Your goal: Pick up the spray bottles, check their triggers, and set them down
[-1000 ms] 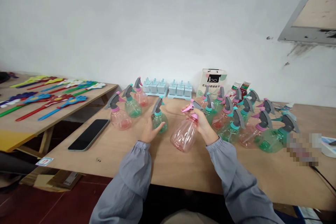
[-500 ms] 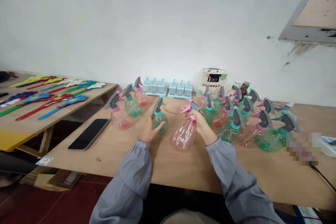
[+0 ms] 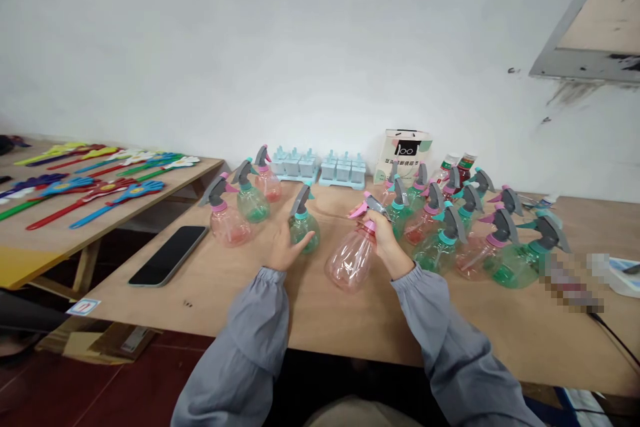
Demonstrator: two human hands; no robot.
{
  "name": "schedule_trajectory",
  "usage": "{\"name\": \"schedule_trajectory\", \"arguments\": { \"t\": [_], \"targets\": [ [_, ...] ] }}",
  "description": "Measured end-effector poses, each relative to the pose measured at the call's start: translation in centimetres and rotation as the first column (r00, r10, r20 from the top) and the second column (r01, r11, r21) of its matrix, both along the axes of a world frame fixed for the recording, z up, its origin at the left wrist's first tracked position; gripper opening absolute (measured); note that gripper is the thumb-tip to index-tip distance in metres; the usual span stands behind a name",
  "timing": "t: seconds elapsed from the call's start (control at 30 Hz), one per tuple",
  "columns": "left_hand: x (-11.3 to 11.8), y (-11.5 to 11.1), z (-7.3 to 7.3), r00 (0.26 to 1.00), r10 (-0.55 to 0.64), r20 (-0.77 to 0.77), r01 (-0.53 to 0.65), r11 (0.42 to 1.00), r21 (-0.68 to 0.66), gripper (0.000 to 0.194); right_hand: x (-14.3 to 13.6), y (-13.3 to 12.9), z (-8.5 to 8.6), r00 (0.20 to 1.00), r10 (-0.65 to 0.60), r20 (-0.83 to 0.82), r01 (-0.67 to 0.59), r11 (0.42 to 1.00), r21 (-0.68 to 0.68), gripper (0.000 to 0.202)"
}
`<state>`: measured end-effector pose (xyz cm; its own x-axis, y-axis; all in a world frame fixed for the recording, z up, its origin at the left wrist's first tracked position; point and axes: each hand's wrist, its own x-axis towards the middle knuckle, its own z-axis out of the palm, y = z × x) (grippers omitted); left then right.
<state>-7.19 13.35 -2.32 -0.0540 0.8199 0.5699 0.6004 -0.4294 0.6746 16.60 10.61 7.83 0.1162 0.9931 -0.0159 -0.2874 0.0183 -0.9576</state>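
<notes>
A pink spray bottle (image 3: pixel 349 261) with a pink collar and grey trigger head stands in the middle of the table, and my right hand (image 3: pixel 386 240) is wrapped round its neck and head. My left hand (image 3: pixel 286 247) is beside a green spray bottle (image 3: pixel 306 230), thumb apart from the fingers, which are partly hidden behind the bottle; whether they press on it is unclear. Left of that hand stand a pink bottle (image 3: pixel 231 225), a green bottle (image 3: pixel 254 203) and another pink one (image 3: pixel 270 183). Several pink and green bottles (image 3: pixel 437 250) crowd the right side.
A black phone (image 3: pixel 169 255) lies at the left of the wooden table (image 3: pixel 350 330). Light blue moulds (image 3: pixel 343 170) and a printed box (image 3: pixel 403 157) stand along the wall. Colourful hand-shaped sticks (image 3: pixel 115 193) lie on the left table. A blurred object with a cable (image 3: pixel 613 332) is at right.
The head of the pink bottle in my right hand has shifted slightly right and down, with that hand's fingers moving along with it. My left hand has hardly moved.
</notes>
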Motion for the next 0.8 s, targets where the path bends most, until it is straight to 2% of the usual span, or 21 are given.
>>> {"name": "schedule_trajectory", "arguments": {
  "t": [0.07,0.23,0.3,0.43,0.67,0.8],
  "targets": [
    [0.0,0.0,0.1,1.0,0.007,-0.004,-0.007,1.0,-0.007,0.069,0.4,-0.5,-0.1,0.999,-0.021,0.037,0.02,1.0,0.014,0.028],
    [0.1,-0.1,0.2,0.999,0.033,-0.028,-0.033,0.999,0.006,0.069,3.2,-1.8,-1.5,0.953,-0.175,0.247,0.129,0.973,0.192,0.043],
    [0.1,-0.2,0.2,0.999,0.042,-0.031,-0.041,0.999,0.009,0.068,4.5,-2.4,-2.1,0.904,-0.273,0.328,0.195,0.948,0.252,0.046],
    [0.2,-0.2,0.2,0.999,0.032,-0.022,-0.032,0.999,0.004,0.068,6.3,-3.1,-2.6,0.756,-0.475,0.45,0.281,0.857,0.432,0.041],
    [0.3,-0.2,0.1,1.0,0.022,-0.003,-0.022,1.0,0.018,0.068,6.7,-2.4,-3.4,0.709,-0.579,0.403,0.358,0.787,0.502,0.052],
    [0.2,-0.2,0.1,1.0,0.016,0.004,-0.016,1.0,0.015,0.069,6.7,-1.6,-3.7,0.648,-0.675,0.354,0.403,0.698,0.592,0.051]
  ]
}}
